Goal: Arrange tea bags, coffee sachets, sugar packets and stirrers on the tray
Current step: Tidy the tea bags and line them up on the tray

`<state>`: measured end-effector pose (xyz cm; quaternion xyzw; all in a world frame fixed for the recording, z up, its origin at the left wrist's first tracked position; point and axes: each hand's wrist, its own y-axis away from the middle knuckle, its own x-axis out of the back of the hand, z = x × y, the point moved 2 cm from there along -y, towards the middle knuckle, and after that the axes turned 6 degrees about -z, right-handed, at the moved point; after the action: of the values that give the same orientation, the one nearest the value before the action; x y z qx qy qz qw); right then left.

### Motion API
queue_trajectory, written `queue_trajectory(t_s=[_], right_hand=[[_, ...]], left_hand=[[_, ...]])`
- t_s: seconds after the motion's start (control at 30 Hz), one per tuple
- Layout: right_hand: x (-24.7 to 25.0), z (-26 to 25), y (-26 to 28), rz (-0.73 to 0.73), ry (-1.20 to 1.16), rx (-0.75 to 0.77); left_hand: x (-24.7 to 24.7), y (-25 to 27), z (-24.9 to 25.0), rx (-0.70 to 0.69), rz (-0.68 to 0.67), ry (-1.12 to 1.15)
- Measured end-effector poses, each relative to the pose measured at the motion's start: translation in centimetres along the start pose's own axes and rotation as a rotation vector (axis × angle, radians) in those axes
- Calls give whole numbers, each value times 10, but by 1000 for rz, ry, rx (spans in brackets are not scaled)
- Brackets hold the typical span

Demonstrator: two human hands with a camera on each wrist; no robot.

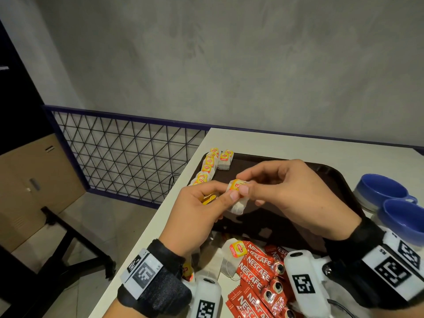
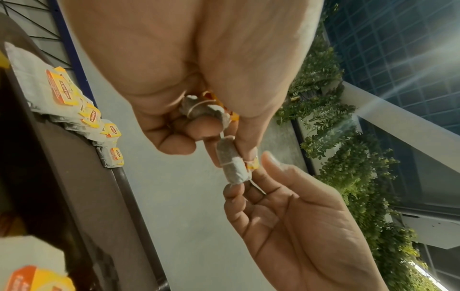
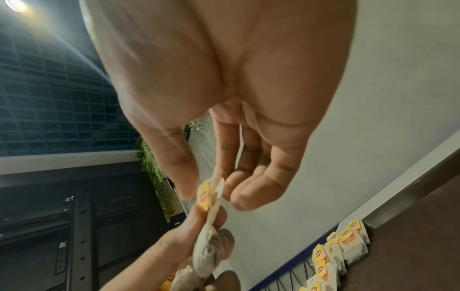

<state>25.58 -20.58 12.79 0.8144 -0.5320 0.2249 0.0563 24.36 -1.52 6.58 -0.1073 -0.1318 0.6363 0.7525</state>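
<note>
Above the dark brown tray (image 1: 321, 180), both hands hold one Lipton tea bag (image 1: 238, 198). My left hand (image 1: 229, 198) pinches the bag's body between thumb and fingers, and a second tea bag (image 2: 201, 109) is tucked in its palm. My right hand (image 1: 246, 187) pinches the same bag's top beside its yellow tag (image 3: 204, 195). In the left wrist view the bag (image 2: 232, 167) hangs between the two hands. Several tea bags (image 1: 207, 167) lie in a row along the tray's left edge. Red Nescafe coffee sachets (image 1: 259, 271) and loose tea bags (image 1: 231, 255) lie in front of the tray.
Two blue cups (image 1: 380, 189) stand on the white table to the right of the tray. The table's left edge (image 1: 160, 216) drops to the floor beside a wire-mesh railing (image 1: 126, 152). A grey wall runs behind the table.
</note>
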Motion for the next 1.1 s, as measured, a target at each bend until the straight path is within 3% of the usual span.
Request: queue_trajectory(t_s=[0.27, 0.5, 0.7, 0.83, 0.97, 1.1], right_hand=[[4, -3, 1, 63, 136, 32], [4, -10, 2, 67, 175, 28], [9, -12, -31, 13, 92, -30], [19, 1, -70, 1, 70, -115], [19, 24, -111, -34, 179, -181], [10, 50, -147, -117, 361, -233]], left_hand=[[0, 1, 1, 9, -70, -56], [1, 0, 2, 18, -45, -93], [10, -5, -7, 135, 70, -58], [22, -9, -17, 302, 265, 135], [24, -13, -16, 334, 353, 365], [22, -13, -16, 354, 340, 374]])
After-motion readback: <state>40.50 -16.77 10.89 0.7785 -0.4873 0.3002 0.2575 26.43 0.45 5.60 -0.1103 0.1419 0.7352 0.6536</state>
